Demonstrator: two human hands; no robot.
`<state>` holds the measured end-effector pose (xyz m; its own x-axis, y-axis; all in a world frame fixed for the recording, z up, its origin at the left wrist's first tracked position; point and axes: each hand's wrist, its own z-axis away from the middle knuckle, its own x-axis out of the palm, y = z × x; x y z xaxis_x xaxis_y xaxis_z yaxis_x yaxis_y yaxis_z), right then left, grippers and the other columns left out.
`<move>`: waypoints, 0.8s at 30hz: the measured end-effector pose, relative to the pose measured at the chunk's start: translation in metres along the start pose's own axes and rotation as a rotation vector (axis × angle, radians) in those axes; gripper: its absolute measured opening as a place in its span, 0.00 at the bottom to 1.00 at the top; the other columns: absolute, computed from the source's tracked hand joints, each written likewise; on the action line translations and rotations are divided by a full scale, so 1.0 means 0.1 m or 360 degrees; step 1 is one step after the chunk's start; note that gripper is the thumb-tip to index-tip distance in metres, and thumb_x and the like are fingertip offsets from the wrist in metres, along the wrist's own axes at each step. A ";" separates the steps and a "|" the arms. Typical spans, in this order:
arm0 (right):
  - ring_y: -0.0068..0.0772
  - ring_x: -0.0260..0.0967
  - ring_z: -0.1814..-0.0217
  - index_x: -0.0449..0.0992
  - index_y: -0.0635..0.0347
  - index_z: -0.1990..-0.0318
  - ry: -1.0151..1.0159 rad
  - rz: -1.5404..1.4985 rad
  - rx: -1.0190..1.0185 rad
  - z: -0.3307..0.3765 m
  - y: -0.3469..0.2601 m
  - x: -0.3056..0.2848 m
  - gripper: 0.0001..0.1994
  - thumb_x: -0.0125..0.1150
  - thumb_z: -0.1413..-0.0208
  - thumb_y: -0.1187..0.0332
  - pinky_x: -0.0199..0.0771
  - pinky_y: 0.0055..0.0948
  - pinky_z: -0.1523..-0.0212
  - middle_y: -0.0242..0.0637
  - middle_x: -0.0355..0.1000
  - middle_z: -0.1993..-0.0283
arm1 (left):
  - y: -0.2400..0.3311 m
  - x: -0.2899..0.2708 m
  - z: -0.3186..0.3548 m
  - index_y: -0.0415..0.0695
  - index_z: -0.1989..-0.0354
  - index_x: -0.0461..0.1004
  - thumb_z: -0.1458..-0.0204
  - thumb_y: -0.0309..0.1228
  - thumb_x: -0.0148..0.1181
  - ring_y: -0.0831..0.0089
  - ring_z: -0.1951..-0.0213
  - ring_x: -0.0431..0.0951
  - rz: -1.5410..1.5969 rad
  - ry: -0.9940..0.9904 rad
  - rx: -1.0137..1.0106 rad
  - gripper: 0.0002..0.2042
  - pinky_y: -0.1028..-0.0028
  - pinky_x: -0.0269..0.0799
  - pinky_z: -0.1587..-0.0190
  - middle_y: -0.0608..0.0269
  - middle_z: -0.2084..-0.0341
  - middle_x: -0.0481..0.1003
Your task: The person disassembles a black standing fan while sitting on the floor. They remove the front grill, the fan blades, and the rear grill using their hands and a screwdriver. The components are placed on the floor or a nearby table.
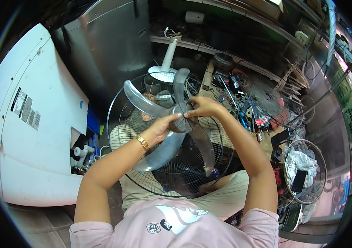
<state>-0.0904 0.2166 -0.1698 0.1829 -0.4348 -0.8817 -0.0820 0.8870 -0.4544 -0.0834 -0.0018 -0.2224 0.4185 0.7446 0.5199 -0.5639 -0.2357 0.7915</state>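
Observation:
A clear grey plastic fan blade (pixel 165 146) with several vanes sits in front of a round black wire fan guard (pixel 122 93) that rests over my lap. My left hand (pixel 159 129), with a gold bracelet at the wrist, grips the blade's hub from the left, thumb pointing at the centre. My right hand (pixel 202 106) pinches the hub's middle from the upper right. Both hands meet at the hub (pixel 180 120).
A large white appliance back panel (pixel 31 124) stands at the left, a grey metal cabinet (pixel 105 41) behind it. A white fan stand (pixel 165 68) rises beyond the guard. Tools and wires (pixel 242 99) litter the bench at right, and another fan guard (pixel 308 171) holds cloth and a phone.

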 end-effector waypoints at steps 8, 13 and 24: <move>0.44 0.73 0.50 0.68 0.58 0.42 0.0469 0.0511 0.0143 1.15 -0.49 -0.92 0.43 0.74 0.68 0.47 0.72 0.39 0.50 0.46 0.71 0.47 | 1.06 0.47 -0.36 0.39 0.54 0.70 0.43 0.37 0.53 0.59 0.56 0.77 0.0470 0.0050 0.0325 0.15 0.58 0.75 0.51 0.51 0.57 0.75; 0.46 0.75 0.55 0.70 0.51 0.43 0.0990 0.0789 0.0183 1.21 -0.19 -0.98 0.38 0.74 0.67 0.51 0.74 0.43 0.55 0.44 0.74 0.55 | 1.14 1.11 -0.37 0.41 0.56 0.71 0.45 0.36 0.57 0.61 0.57 0.78 0.0443 0.0112 0.0309 0.13 0.59 0.75 0.50 0.52 0.59 0.76; 0.46 0.75 0.56 0.74 0.54 0.50 0.1141 0.0720 0.0877 1.74 1.21 -1.64 0.29 0.67 0.67 0.59 0.74 0.41 0.55 0.45 0.77 0.58 | 0.30 0.10 -0.46 0.36 0.39 0.61 0.40 0.35 0.52 0.64 0.43 0.69 -0.1830 -0.0685 0.0492 0.23 0.67 0.64 0.40 0.49 0.45 0.69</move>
<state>0.0405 0.4226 -0.0579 -0.4000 0.1302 -0.9072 0.4994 0.8610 -0.0966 -0.1287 0.0270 -0.2083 0.7848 0.3667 -0.4996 0.4431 0.2316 0.8661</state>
